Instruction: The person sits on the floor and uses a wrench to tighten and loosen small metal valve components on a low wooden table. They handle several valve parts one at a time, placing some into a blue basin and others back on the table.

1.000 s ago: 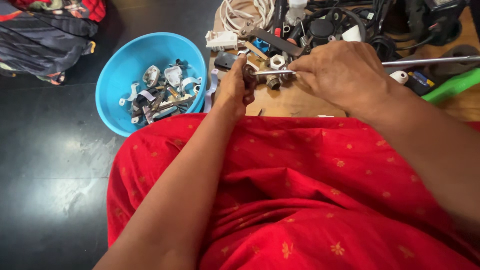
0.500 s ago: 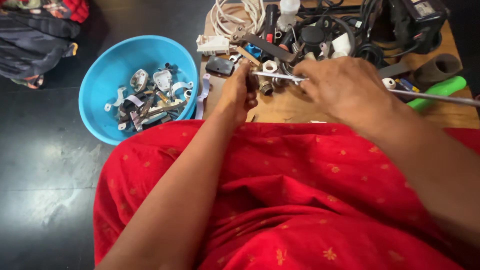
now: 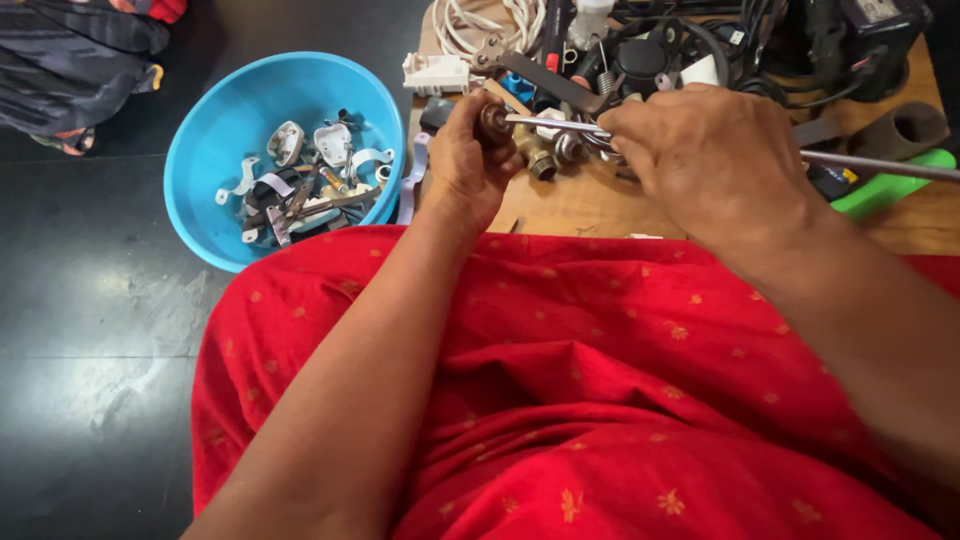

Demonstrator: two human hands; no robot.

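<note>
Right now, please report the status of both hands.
Left hand grips small brass fitting. Right hand holds metal rod, tip at fitting. Loose parts crowd wooden board.

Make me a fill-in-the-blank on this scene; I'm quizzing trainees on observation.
1. The basin holding small parts is ____ in colour.
2. The left hand holds a small brown ____.
3. The right hand grips a long metal ____.
4. The cloth over the lap is ____.

Missing words: blue; fitting; rod; red
</note>
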